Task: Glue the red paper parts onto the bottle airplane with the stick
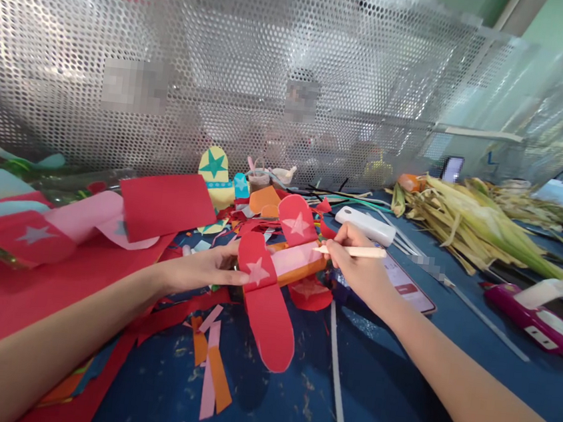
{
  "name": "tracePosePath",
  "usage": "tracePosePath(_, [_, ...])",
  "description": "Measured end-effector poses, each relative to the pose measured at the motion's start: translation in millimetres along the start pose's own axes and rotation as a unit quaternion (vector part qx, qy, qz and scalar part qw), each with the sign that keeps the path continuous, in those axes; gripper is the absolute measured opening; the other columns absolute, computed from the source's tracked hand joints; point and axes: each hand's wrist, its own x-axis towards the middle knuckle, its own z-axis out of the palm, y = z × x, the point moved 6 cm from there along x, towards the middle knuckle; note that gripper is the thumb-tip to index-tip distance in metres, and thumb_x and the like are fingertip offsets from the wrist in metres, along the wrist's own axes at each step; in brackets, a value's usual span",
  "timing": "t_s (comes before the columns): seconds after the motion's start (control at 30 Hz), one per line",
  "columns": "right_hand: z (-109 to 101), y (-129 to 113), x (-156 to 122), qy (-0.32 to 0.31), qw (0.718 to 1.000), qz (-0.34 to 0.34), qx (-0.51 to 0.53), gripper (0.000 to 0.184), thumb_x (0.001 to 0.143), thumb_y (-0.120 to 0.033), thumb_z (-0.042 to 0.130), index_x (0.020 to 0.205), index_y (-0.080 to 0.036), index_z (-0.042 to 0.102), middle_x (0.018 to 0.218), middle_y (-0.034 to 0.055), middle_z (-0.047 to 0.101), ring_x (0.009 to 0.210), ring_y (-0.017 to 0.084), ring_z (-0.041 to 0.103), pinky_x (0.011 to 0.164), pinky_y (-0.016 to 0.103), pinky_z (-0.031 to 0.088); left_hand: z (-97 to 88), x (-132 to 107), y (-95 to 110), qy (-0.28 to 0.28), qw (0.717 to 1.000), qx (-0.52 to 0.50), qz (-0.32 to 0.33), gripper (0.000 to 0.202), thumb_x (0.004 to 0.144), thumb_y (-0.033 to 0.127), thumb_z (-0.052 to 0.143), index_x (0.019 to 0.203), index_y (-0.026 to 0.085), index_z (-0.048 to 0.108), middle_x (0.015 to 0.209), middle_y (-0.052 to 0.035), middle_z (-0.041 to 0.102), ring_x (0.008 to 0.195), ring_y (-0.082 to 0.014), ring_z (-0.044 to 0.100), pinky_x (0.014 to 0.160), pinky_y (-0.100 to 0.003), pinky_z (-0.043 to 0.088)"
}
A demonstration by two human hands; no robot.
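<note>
A paper toy plane [273, 327], with rounded red wings and pale stars, is held up above the blue table. Along its middle runs a pink paper strip [294, 259], with an orange one below it. My left hand [207, 270] grips the plane's left end, thumb near a star; some of its fingers are hidden behind the paper. In my right hand [351, 262] is a cream-coloured pen [371, 253], pinched between thumb and fingers. The pen's tip meets or nearly meets the right end of the pink strip.
Red card sheets [166, 205] and paper scraps [212, 365] lie to the left. A phone [412, 285], a white device [364, 225], dried husks [461, 220] and a magenta power strip [534, 318] are on the right. A perforated metal screen [236, 65] stands behind.
</note>
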Motion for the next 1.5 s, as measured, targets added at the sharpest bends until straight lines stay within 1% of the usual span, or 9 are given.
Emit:
tracePosePath(0.1, [-0.4, -1.2, 0.1, 0.004, 1.0, -0.002, 0.004, 0.021, 0.08, -0.025, 0.051, 0.065, -0.025, 0.037, 0.052, -0.0067, 0.048, 0.051, 0.012, 0.049, 0.05, 0.026, 0.034, -0.1, 0.1, -0.3, -0.001, 1.0, 0.001, -0.002, 0.065, 0.073, 0.058, 0.068, 0.125, 0.021, 0.052, 0.135, -0.0104, 0.055, 0.126, -0.0312, 0.048, 0.1, -0.041, 0.042])
tracePosePath(0.2, [-0.4, -0.9, 0.3, 0.005, 1.0, 0.002, 0.01, 0.021, 0.08, -0.024, 0.052, 0.064, -0.025, 0.037, 0.052, -0.0065, 0.049, 0.053, 0.013, 0.052, 0.051, 0.026, 0.036, -0.1, 0.1, -1.0, -0.002, 1.0, 0.008, -0.003, 0.065, 0.074, 0.057, 0.066, 0.126, 0.022, 0.051, 0.134, -0.0103, 0.055, 0.126, -0.0316, 0.048, 0.1, -0.042, 0.042])
tracePosePath(0.4, [-0.1, 0.2, 0.3, 0.006, 1.0, -0.005, -0.003, 0.02, 0.081, -0.023, 0.051, 0.066, -0.024, 0.038, 0.056, -0.0053, 0.053, 0.054, 0.013, 0.051, 0.053, 0.026, 0.037, -0.7, -0.1, -0.1, 0.004, 1.0, 0.011, 0.001, 0.063, 0.074, 0.057, 0.067, 0.124, 0.022, 0.052, 0.134, -0.0094, 0.055, 0.126, -0.0307, 0.048, 0.1, -0.04, 0.043])
tracePosePath(0.6, [0.2, 1.8, -0.9, 0.004, 1.0, -0.007, -0.015, 0.02, 0.081, -0.025, 0.051, 0.066, -0.024, 0.039, 0.055, -0.0055, 0.051, 0.05, 0.012, 0.047, 0.05, 0.026, 0.034, 2.2, 1.3, 0.6, -0.002, 1.0, -0.03, -0.005, 0.065, 0.071, 0.055, 0.071, 0.122, 0.02, 0.051, 0.132, -0.0107, 0.057, 0.124, -0.0314, 0.051, 0.097, -0.041, 0.044])
tracePosePath(0.77, [0.0, 1.3, -1.4, 0.001, 1.0, -0.008, -0.017, 0.02, 0.082, -0.024, 0.051, 0.066, -0.024, 0.038, 0.054, -0.0059, 0.05, 0.051, 0.012, 0.047, 0.051, 0.027, 0.034, 3.4, 2.5, -0.3, -0.012, 0.999, -0.04, 0.005, 0.062, 0.072, 0.054, 0.07, 0.121, 0.022, 0.051, 0.134, -0.0099, 0.056, 0.125, -0.0308, 0.05, 0.098, -0.042, 0.043])
tracePosePath(0.97, [-2.0, -1.2, -2.1, 0.017, 1.0, -0.007, -0.024, 0.021, 0.081, -0.022, 0.051, 0.065, -0.024, 0.038, 0.054, -0.0059, 0.049, 0.049, 0.012, 0.044, 0.049, 0.026, 0.031, -1.6, 1.4, -6.6, 0.0, 1.0, -0.009, -0.004, 0.058, 0.073, 0.055, 0.069, 0.118, 0.022, 0.054, 0.132, -0.0103, 0.056, 0.126, -0.0312, 0.049, 0.099, -0.04, 0.043])
tracePosePath(1.13, [-2.1, -1.4, -1.5, 0.014, 0.999, -0.01, -0.03, 0.022, 0.081, -0.024, 0.052, 0.065, -0.024, 0.038, 0.051, -0.0065, 0.047, 0.048, 0.012, 0.042, 0.048, 0.026, 0.03, -0.7, 1.7, -4.6, -0.005, 1.0, -0.014, 0.0, 0.06, 0.072, 0.055, 0.069, 0.119, 0.021, 0.052, 0.128, -0.0095, 0.059, 0.123, -0.0304, 0.051, 0.097, -0.04, 0.044])
tracePosePath(1.33, [-2.1, -2.8, -0.3, 0.018, 1.0, -0.015, -0.018, 0.021, 0.079, -0.023, 0.052, 0.064, -0.024, 0.038, 0.05, -0.0068, 0.048, 0.046, 0.011, 0.043, 0.048, 0.025, 0.031, -1.3, 2.0, -6.1, -0.001, 1.0, 0.003, -0.004, 0.058, 0.074, 0.054, 0.068, 0.118, 0.02, 0.053, 0.131, -0.0097, 0.056, 0.124, -0.0302, 0.05, 0.101, -0.041, 0.042])
tracePosePath(1.5, [-2.4, -2.7, -0.4, 0.016, 1.0, -0.018, -0.02, 0.021, 0.08, -0.024, 0.052, 0.064, -0.024, 0.038, 0.052, -0.0064, 0.048, 0.047, 0.011, 0.044, 0.048, 0.025, 0.032, -0.7, 1.1, -5.5, -0.004, 1.0, 0.006, -0.005, 0.062, 0.074, 0.056, 0.067, 0.123, 0.021, 0.051, 0.134, -0.0105, 0.055, 0.125, -0.0309, 0.05, 0.098, -0.041, 0.044])
